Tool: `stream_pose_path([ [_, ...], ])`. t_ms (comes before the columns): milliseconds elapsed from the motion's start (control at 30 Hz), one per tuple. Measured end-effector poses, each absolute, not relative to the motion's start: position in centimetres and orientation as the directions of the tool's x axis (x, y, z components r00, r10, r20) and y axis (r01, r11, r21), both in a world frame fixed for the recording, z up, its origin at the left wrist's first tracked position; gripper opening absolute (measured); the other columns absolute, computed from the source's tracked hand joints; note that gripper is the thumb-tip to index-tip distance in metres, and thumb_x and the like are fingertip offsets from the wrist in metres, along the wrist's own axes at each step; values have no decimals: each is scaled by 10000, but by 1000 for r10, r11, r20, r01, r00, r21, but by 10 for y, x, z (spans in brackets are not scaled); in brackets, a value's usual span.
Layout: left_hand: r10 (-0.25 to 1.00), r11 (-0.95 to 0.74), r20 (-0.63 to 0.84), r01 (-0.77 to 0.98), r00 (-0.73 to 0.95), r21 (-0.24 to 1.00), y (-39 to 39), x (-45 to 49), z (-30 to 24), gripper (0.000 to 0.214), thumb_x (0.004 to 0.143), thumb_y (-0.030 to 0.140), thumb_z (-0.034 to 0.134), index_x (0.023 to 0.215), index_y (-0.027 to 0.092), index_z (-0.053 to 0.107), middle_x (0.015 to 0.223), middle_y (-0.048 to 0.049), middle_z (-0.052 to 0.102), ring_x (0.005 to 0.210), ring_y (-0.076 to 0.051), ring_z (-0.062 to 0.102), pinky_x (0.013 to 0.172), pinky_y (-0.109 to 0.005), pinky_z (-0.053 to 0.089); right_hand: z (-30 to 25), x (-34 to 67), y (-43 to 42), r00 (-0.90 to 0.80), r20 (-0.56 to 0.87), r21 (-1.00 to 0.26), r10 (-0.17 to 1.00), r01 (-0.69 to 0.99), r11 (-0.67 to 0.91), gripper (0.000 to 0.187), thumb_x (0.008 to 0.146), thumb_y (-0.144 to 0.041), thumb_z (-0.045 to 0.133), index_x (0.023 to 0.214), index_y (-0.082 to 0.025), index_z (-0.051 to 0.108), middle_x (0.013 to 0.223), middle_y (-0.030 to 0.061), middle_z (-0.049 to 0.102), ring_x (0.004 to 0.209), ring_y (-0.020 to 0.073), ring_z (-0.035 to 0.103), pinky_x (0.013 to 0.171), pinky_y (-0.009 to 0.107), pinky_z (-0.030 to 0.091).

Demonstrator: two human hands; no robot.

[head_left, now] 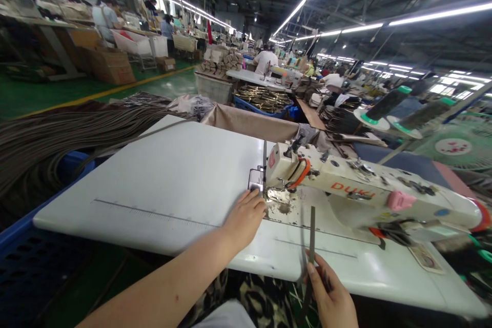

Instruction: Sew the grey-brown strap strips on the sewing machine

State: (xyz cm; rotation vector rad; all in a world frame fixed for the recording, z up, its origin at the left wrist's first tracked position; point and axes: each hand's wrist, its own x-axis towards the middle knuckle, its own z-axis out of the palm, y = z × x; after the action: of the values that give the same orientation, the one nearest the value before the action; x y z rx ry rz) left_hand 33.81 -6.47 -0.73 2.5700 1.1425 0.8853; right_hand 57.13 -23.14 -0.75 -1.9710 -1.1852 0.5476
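Observation:
In the head view my left hand (248, 217) lies on the sewing machine's white table, palm down with fingers stretched out. Its fingertips are close by the presser foot (269, 193), at a small dark patch I cannot make out. At the table's front edge, my right hand (329, 287) pinches a narrow grey-brown strap (312, 236) between thumb and fingers. One end of the strap points up over the table; the rest hangs below the edge. The white sewing machine (338, 177) stands to the right of my left hand. Another dark strip (265, 148) lies behind the needle area.
Long grey-brown straps (96, 128) are heaped at the left, over a blue crate (46, 261). Two dark thread cones (388, 104) and a green fan (457, 146) stand at the right. Behind the table are a cloth-lined trough (249, 122) and a blue basket (265, 102). People work farther back.

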Motion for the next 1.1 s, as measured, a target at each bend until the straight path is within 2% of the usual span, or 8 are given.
stream_pose_path([
  [233,776,-631,378,624,505,460,-60,337,-4,216,979,189,581,1190,222,615,1416,-61,631,1459,-266,439,1217,-504,321,-13,564,-230,483,48,-775,874,570,-273,685,783,-747,608,1159,-198,770,805,62,776,812,254,740,854,306,596],
  [433,793,-607,345,603,503,517,-58,335,-4,216,975,176,560,1168,238,633,1413,-49,634,1457,-257,441,1215,-518,350,-1,554,-229,458,50,-784,888,568,-249,671,820,-727,586,1183,-188,754,779,57,750,739,229,713,806,291,593],
  [600,832,-550,334,576,443,605,-28,337,-12,255,920,166,601,1165,220,644,1338,-81,659,1400,-241,502,1220,-476,376,12,540,-226,361,46,-788,931,586,-188,621,886,-643,581,1280,-179,702,796,45,728,735,205,694,735,256,574],
  [767,852,-511,265,611,451,605,21,345,-10,368,909,158,568,1270,183,628,1382,-106,631,1403,-248,492,1216,-450,368,19,511,-218,215,51,-792,975,604,-92,609,983,-517,496,1507,-205,508,755,-20,657,656,141,625,692,213,541],
  [933,851,-504,220,623,477,598,55,356,3,332,894,188,595,1211,189,692,1375,-96,650,1349,-266,532,1202,-430,368,19,493,-205,110,12,-788,994,613,-59,533,987,-469,494,1459,-236,575,896,31,737,770,171,682,776,257,562],
  [1100,862,-482,196,636,467,603,71,368,13,435,820,247,722,1251,189,693,1369,-111,666,1347,-326,538,1171,-434,384,22,486,-191,138,-56,-777,989,616,-130,537,963,-426,488,1434,-195,603,1093,97,770,1024,245,720,937,353,556],
])
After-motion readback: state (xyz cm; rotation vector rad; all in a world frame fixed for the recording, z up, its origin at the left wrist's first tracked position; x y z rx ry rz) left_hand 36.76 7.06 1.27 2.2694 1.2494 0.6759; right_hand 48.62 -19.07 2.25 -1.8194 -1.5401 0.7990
